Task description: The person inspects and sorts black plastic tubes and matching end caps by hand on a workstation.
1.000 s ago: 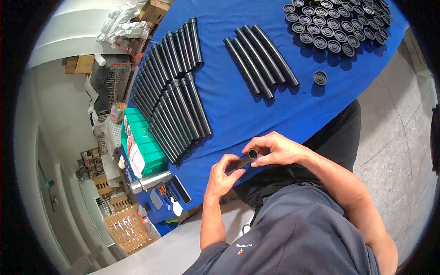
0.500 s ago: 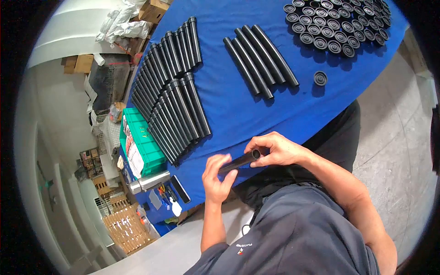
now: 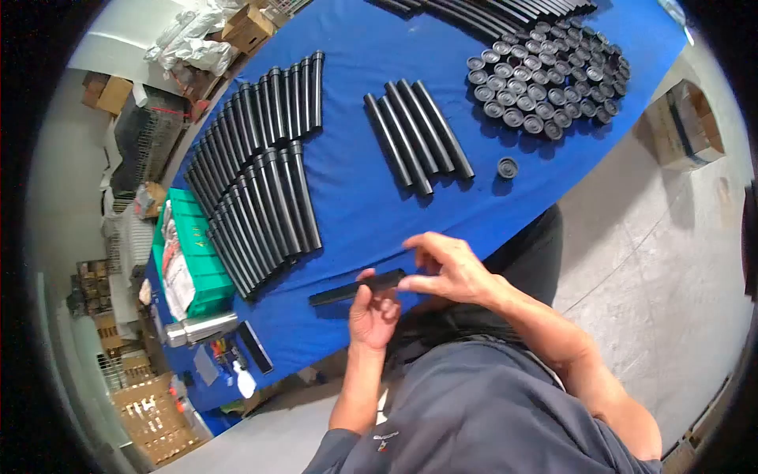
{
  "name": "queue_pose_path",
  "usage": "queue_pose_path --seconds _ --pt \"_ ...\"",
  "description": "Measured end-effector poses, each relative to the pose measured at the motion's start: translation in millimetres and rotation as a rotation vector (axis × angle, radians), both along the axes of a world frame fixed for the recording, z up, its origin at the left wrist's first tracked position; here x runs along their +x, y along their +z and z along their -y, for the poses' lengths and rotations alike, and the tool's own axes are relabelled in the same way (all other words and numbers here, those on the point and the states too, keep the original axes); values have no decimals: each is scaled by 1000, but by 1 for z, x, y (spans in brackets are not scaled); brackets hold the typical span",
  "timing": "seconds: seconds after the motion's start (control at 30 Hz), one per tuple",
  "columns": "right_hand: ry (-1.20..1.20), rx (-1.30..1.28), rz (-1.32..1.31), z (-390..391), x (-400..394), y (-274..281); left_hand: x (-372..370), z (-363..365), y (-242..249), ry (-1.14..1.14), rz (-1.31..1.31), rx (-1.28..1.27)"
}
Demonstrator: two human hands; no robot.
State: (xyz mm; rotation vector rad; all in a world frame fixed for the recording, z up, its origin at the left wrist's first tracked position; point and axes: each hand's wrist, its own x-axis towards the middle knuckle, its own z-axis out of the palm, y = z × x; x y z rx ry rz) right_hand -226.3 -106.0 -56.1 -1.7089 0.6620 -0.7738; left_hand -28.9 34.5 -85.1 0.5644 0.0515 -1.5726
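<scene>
A black tube [image 3: 343, 293] lies slantwise in my left hand [image 3: 373, 316], whose thumb and fingers are closed round it near its right end. Beside that end is my right hand [image 3: 454, 272], thumb and fingers spread, the thumb tip close to the tube's rim; whether it touches is unclear. Several loose black tubes [image 3: 410, 134] lie side by side on the blue cloth [image 3: 347, 197] beyond my hands. A single round black cap [image 3: 508, 167] sits to their right, nearer to me than the large cluster of caps [image 3: 533, 87].
Two rows of tubes with collared ends [image 3: 260, 189] lie at the left. Next to them stand a green crate [image 3: 207, 265], a silver cylinder [image 3: 201, 328], a phone [image 3: 256, 346] and small tools. More tubes [image 3: 505, 12] lie at the far edge. A cardboard box [image 3: 683, 126] is on the floor.
The tube has turned to lie flatter, its open end no longer facing the camera. My left hand has closed round it, and my right fingers have come off its end. The view has shifted.
</scene>
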Motion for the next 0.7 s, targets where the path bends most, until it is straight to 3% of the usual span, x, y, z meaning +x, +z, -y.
queue_pose_path --seconds 0.17,0.23,0.37,0.5,0.57,0.7 --pt "-496 -695 -423 56 -58 31 19 14 -9 64 209 -154" --pt "-485 -798 -760 77 -74 29 18 26 0 75 345 -204" --pt "-299 -788 -984 100 -87 5 28 27 -12 61 289 -229" --pt "-294 -680 -897 96 -87 9 27 21 -15 100 281 -214" --pt "-271 -586 -692 83 -76 16 23 23 -13 139 299 -202" --pt "22 -125 -376 42 -25 24 24 26 -12 156 248 -191"
